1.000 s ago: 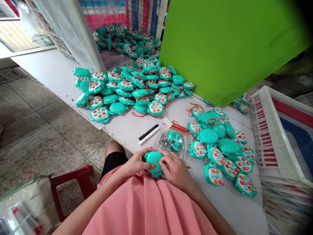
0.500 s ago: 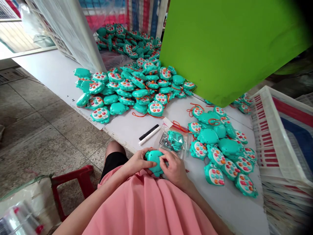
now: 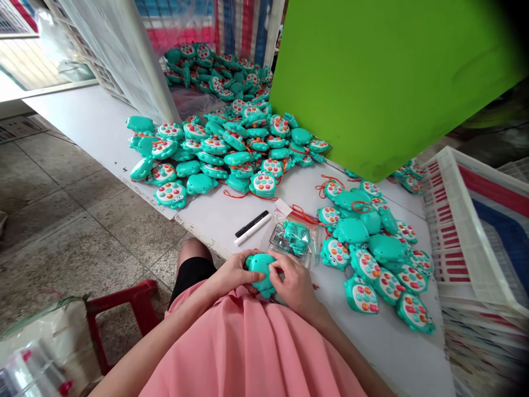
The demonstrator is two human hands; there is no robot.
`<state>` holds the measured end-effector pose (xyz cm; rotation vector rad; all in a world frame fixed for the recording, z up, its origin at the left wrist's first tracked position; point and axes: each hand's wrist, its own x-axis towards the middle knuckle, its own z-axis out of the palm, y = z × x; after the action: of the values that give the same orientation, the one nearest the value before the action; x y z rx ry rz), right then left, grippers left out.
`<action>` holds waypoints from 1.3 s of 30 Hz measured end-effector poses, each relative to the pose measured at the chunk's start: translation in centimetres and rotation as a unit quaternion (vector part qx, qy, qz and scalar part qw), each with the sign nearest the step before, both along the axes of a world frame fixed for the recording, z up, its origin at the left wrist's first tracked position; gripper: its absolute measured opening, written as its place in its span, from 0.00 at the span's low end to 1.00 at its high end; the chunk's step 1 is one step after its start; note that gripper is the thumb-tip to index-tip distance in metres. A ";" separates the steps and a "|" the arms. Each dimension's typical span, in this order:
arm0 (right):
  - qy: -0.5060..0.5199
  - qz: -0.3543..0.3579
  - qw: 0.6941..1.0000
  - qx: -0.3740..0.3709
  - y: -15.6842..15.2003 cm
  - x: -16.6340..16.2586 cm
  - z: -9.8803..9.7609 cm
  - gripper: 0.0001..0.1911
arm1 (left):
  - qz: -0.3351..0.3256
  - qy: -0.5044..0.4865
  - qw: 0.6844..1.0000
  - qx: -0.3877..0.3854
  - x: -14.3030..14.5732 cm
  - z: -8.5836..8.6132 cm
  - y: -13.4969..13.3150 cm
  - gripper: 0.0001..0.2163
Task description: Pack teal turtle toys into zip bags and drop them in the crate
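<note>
A teal frog-shaped toy [image 3: 260,269] sits back side up between both my hands at the near edge of the white table [image 3: 231,218]. My left hand [image 3: 233,274] grips its left side, fingers curled around it. My right hand [image 3: 291,282] holds its right side, thumb and fingers pinched on the top of the shell. Just beyond the toy lies a clear plastic bag [image 3: 295,237] with a teal toy inside.
A black marker [image 3: 251,223] and a white marker [image 3: 253,230] lie left of the bag. Piles of teal toys lie at the right [image 3: 372,253] and far left [image 3: 231,149]. A green board [image 3: 372,77] stands behind; a white crate [image 3: 475,231] at right; a red stool [image 3: 119,314] below.
My right fingers have shifted slightly on top of the toy, and the toy sits a little higher between my hands. Everything else is unchanged.
</note>
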<state>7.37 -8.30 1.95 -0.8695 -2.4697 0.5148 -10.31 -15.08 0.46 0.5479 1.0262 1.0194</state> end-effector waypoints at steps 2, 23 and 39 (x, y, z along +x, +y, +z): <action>-0.013 0.027 1.000 0.009 0.0 0.1 0.2 0.05 | -0.001 0.000 1.000 0.005 0.0 0.0 0.0 0.28; 0.010 -0.005 1.000 0.019 0.3 -0.5 0.3 0.06 | -0.015 0.005 1.000 0.014 -0.1 -0.3 0.0 0.30; 0.009 0.042 0.999 0.010 0.3 -0.2 0.5 0.06 | -0.022 0.009 0.999 0.026 -0.3 -0.4 -0.2 0.31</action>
<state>7.19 -7.97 2.43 -0.7528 -2.4987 0.5235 -10.61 -15.31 0.10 0.6210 1.0011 1.0070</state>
